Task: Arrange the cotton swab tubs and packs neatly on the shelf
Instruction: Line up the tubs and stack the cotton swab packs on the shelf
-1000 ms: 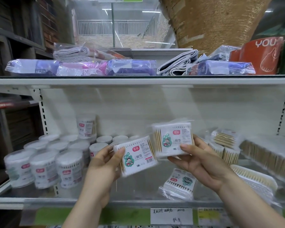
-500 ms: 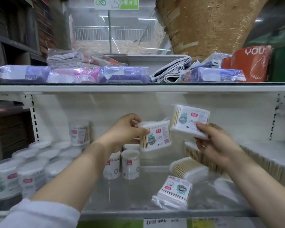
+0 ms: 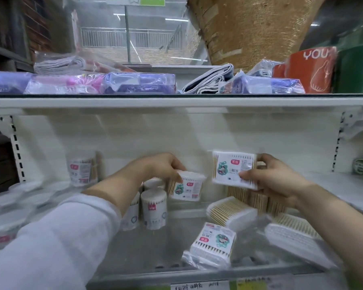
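My left hand (image 3: 158, 167) grips a flat cotton swab pack (image 3: 187, 188) at its top, deep in the shelf beside two upright swab tubs (image 3: 154, 209). My right hand (image 3: 275, 181) holds a second swab pack (image 3: 232, 169) upright against the back wall, above a row of standing packs (image 3: 258, 200). Another labelled pack (image 3: 214, 244) lies flat near the shelf's front, and a pack (image 3: 231, 211) lies tilted behind it. Blurred tubs (image 3: 11, 216) crowd the left end, with one tub (image 3: 82, 169) stacked higher.
The glass shelf floor (image 3: 147, 248) has bare room at the middle front. More swab packs (image 3: 293, 237) lie at the right. The upper shelf edge (image 3: 176, 102) runs overhead, loaded with wrapped cloth packs (image 3: 138, 83) and an orange box (image 3: 310, 70).
Both hands have reached deeper into the shelf with their packs. The left pack dropped low next to the tubs; the right pack moved back over the standing packs.
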`<state>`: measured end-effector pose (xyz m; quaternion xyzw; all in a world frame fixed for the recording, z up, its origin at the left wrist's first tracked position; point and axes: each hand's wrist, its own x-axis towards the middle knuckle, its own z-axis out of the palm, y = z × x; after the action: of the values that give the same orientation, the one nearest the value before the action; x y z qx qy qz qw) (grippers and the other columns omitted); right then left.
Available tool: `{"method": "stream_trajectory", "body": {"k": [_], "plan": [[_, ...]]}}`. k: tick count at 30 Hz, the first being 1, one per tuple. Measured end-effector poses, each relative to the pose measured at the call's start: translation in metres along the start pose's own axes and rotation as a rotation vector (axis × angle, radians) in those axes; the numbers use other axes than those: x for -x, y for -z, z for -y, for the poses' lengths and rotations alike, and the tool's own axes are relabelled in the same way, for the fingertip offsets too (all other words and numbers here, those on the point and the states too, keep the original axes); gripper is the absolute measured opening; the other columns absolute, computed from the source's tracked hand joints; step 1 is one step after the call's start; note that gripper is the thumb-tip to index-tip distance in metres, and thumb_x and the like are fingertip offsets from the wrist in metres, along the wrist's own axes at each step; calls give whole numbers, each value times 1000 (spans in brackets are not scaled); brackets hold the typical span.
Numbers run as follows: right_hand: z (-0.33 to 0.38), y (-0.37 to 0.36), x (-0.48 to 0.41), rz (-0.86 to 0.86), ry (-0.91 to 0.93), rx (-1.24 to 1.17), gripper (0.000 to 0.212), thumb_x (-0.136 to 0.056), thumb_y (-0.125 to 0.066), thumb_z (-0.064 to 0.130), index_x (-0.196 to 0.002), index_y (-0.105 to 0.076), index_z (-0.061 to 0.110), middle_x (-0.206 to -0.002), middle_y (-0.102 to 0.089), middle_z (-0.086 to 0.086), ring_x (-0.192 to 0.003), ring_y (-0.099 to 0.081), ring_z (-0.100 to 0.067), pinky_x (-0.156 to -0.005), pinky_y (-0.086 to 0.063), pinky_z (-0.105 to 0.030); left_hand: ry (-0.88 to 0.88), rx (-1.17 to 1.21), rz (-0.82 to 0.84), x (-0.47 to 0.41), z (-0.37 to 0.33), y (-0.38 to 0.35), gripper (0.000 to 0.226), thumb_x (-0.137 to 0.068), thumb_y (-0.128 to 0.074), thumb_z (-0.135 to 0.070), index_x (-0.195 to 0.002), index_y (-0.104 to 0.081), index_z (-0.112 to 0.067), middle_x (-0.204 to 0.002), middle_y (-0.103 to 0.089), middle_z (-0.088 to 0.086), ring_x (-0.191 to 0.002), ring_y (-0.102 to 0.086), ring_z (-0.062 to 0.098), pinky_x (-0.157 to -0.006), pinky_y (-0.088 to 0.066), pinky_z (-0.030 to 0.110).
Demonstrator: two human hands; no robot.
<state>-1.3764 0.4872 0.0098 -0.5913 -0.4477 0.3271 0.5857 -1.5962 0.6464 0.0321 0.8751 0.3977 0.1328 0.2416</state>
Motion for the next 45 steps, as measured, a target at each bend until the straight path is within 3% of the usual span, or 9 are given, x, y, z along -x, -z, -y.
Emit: {"method": "stream_trajectory", "body": {"k": [4,8,13,17,23,32,37,42,45], "plan": [[-1,0,-2,42,-17,68,47,-77,-70,-6,-116,-47,8,-100,-70,-16,-80,-73,-26,-61,-59,-35,-11,-49,-74,-8,3,-1,28,-80,-72,-24,-107,-71,-16,-97,-73,-3,-83,-63,10,-72,-46,19],[-3,-5,-5,52,-19,57,45,-77,-69,-7,-114,-47,8,-99,-70,-16,-75,-73,-23,-53,-55,-28,-48,-140,-89,-10,7,-10,21,-79,-73,-24,-99,-72,-20,-94,-72,-5,-87,-64,13,-77,-49,26],[-8,-10,-9,67,-7,64,46,-76,-72,-3,-112,-48,11,-102,-70,-15,-87,-71,-30,-73,-57,-41,-78,-177,-192,-15,11,-20,17,-75,-77,-24,-90,-73,-18,-80,-67,-10,-76,-60,8,-61,-42,16],[-11,-11,-7,102,-27,69,44,-76,-72,-2,-111,-49,13,-101,-71,-15,-87,-72,-29,-78,-57,-43,-83,-249,-237,-16,14,-26,23,-73,-78,-24,-94,-72,-17,-92,-69,-4,-82,-62,11,-69,-43,20],[-9,-13,-4,108,-33,55,43,-77,-71,-3,-111,-49,11,-99,-72,-15,-82,-73,-25,-60,-56,-31,-73,-431,-264,-8,21,-27,22,-76,-76,-23,-98,-73,-19,-100,-70,-5,-85,-60,11,-75,-46,24],[-8,-20,-13,105,15,111,52,-75,-73,-4,-118,-49,12,-99,-73,-13,-88,-72,-25,-79,-58,-40,-44,-339,-215,-12,24,-20,24,-76,-77,-20,-99,-74,-15,-101,-72,-1,-86,-62,10,-79,-46,21],[-3,-46,-16,171,58,346,45,-73,-74,-3,-110,-56,15,-91,-71,0,-76,-69,-8,-57,-55,-17,-32,-332,-222,-8,22,-21,10,-80,-72,-19,-88,-73,-13,-84,-68,-1,-80,-61,14,-71,-43,23],[-17,-68,-25,150,47,447,37,-73,-76,-2,-103,-59,11,-99,-70,-9,-89,-69,-21,-78,-59,-36,-59,-366,-235,0,30,-17,19,-86,-59,-9,-94,-75,-15,-87,-71,2,-75,-59,13,-63,-40,20],[-24,-72,-30,162,19,419,29,-76,-74,-1,-97,-59,14,-95,-71,-8,-84,-70,-19,-75,-59,-34,-70,-327,-263,1,34,-14,23,-84,-61,-5,-98,-75,-16,-98,-74,1,-82,-63,11,-70,-46,19]]}}
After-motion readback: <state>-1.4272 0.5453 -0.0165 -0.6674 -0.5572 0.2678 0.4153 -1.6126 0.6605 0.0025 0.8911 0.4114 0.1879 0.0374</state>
